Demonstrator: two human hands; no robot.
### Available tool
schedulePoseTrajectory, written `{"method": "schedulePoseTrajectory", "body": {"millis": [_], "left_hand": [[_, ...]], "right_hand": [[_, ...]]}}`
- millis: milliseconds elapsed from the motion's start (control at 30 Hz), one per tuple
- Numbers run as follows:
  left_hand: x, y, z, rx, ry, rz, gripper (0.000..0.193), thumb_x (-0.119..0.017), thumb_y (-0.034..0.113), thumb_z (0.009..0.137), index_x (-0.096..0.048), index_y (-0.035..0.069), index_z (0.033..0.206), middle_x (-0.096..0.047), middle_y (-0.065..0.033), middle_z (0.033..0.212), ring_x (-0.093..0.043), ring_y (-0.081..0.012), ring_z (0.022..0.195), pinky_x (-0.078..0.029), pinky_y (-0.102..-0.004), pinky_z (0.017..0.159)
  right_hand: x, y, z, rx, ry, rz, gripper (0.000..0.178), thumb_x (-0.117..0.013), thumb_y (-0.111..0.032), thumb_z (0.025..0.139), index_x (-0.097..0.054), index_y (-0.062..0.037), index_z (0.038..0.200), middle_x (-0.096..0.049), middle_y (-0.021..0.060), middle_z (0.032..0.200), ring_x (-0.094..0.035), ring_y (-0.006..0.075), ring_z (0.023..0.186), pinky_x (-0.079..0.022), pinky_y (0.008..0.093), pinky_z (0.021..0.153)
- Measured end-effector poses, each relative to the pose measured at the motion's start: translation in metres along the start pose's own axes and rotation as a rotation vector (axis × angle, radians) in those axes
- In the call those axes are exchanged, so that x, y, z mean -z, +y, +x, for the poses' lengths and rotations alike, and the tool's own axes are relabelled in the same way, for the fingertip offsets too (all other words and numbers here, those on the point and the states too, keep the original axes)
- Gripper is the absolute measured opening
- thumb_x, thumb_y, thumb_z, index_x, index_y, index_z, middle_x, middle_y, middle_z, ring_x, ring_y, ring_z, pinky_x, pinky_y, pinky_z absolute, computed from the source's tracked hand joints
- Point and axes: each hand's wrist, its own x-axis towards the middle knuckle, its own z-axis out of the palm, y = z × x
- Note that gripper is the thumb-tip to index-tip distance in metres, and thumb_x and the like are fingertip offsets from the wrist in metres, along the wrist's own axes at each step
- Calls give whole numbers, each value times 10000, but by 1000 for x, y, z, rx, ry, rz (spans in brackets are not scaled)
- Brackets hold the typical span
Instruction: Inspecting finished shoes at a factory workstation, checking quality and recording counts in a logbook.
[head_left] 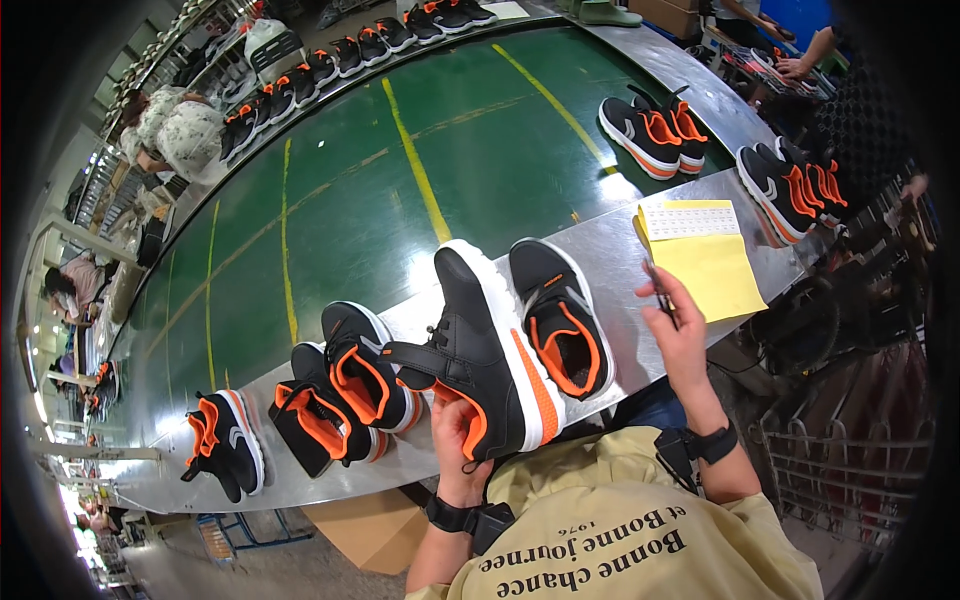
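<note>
My left hand (457, 445) is closed round the heel end of a black sneaker (470, 350) with orange lining and a white-and-orange sole, its fingers partly inside the opening. The shoe is held tilted above the table edge, toe pointing away from me. Just right of it, a matching sneaker (562, 315) rests on the metal ledge. In my right hand (682, 330) is a slim dark tool (656, 284), pinched between thumb and fingers; whether it is tweezers or a pen I cannot tell. That hand hovers beside a yellow sheet (705, 275) bearing a white label sheet (690, 219).
More black-and-orange sneakers stand on the metal ledge (300, 470) at left and right. Beyond lies a green conveyor belt (330, 210) with yellow lines; one pair (650, 135) sits on it. A shoe row (345, 55) lines the far side. Other people work at far left and upper right.
</note>
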Motion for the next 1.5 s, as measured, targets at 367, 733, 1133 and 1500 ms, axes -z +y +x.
{"method": "schedulePoseTrajectory", "body": {"millis": [367, 733, 1133, 1500], "left_hand": [[-11, 6, -11, -113, -171, 51, 282, -525, 169, 932, -508, 3, 1160, -605, -112, 1104, -619, -208, 955, -501, -321, 830], [-14, 13, -16, -24, -203, 138, 261, -478, 103, 933, -499, -3, 1171, -601, -111, 1107, -619, -192, 950, -510, -307, 817], [-20, 12, -17, 113, -166, 188, 303, -404, -8, 870, -508, -26, 1154, -609, -117, 1078, -626, -184, 925, -513, -297, 812], [-12, 7, -11, 62, -135, 270, 273, -410, 32, 887, -532, -32, 1122, -630, -124, 1033, -638, -192, 887, -519, -290, 773]], "right_hand": [[-62, -70, -20, 522, -473, -205, 336, -800, -172, 639, -664, -44, 918, -599, 54, 808, -587, 174, 614, -463, 266, 525], [-60, -68, -18, 567, -510, -169, 294, -793, -164, 626, -699, -80, 892, -601, 21, 778, -580, 161, 614, -450, 269, 505], [-45, -64, -11, 553, -562, -209, 276, -783, -212, 640, -698, -87, 872, -614, 16, 791, -583, 163, 599, -452, 266, 493], [-42, -53, -11, 421, -567, -71, 252, -775, -172, 669, -694, -67, 885, -627, 43, 744, -594, 176, 609, -450, 263, 501]]}}
